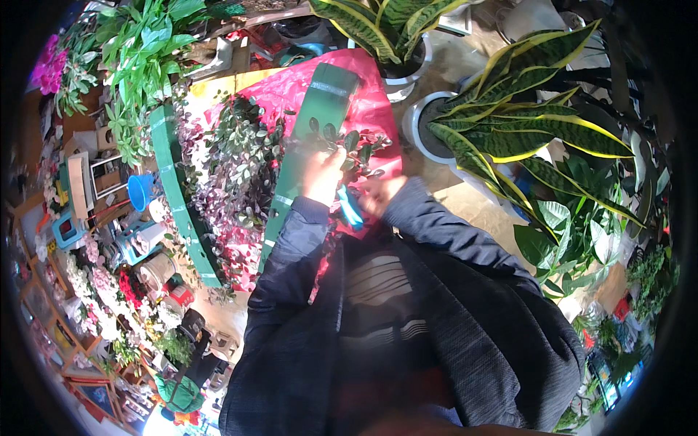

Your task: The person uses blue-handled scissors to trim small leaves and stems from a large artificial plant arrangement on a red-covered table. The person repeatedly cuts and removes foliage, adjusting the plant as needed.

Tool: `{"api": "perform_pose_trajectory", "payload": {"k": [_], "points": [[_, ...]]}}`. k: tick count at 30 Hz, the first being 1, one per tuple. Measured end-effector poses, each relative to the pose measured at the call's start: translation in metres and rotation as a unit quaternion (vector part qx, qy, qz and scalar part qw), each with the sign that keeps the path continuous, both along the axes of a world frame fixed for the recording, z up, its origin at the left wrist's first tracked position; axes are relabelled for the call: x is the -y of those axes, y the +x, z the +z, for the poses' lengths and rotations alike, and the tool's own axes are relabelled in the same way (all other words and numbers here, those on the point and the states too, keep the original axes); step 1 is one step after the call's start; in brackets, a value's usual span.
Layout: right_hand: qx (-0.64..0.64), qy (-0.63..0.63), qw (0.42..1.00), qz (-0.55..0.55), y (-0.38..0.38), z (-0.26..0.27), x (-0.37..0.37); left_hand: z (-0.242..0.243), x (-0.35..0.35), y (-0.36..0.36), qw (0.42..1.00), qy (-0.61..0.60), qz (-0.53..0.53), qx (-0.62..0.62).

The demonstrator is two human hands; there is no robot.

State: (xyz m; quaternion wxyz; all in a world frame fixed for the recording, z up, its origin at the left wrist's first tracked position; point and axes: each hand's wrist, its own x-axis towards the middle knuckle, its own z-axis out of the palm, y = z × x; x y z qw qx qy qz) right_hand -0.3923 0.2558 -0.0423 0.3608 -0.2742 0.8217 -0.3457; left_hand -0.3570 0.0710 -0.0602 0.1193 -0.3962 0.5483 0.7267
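Observation:
My left hand (323, 175) is closed on a sprig of dark leaves (357, 150), over a long green block (327, 103) banded with clear tape. My right hand (381, 197) is motion-blurred, just right of the sprig; whether it grips anything is unclear. Between the hands, below the left one, a light blue object (350, 208) shows, too blurred to name. Left of the block lies a heap of cut branches (240, 147) with small green and purple leaves. Bright pink sheeting (381, 103) spreads beneath. A second taped green block (173, 180) runs along the heap's left side.
Potted snake plants (507, 120) reach in from the right, another (392, 32) stands at the top. Broad-leaved greenery (155, 49) fills the upper left. A blue bucket (140, 192) and artificial flowers (103, 294) are at left. A person in green (180, 393) is at lower left.

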Motion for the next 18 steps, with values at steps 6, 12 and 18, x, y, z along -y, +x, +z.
{"api": "perform_pose_trajectory", "payload": {"k": [6,12,18], "points": [[0.099,-0.123,0.981,-0.109,-0.034,-0.019,0.025,0.021,-0.001,0.000,0.936,-0.271,-0.209,-0.081],[0.157,-0.039,0.983,-0.087,-0.033,-0.074,0.029,0.015,-0.008,0.009,0.933,-0.303,-0.145,-0.126],[0.491,-0.257,0.620,-0.556,-0.081,-0.146,0.034,0.003,-0.006,0.055,0.982,-0.175,-0.073,0.013]]}}
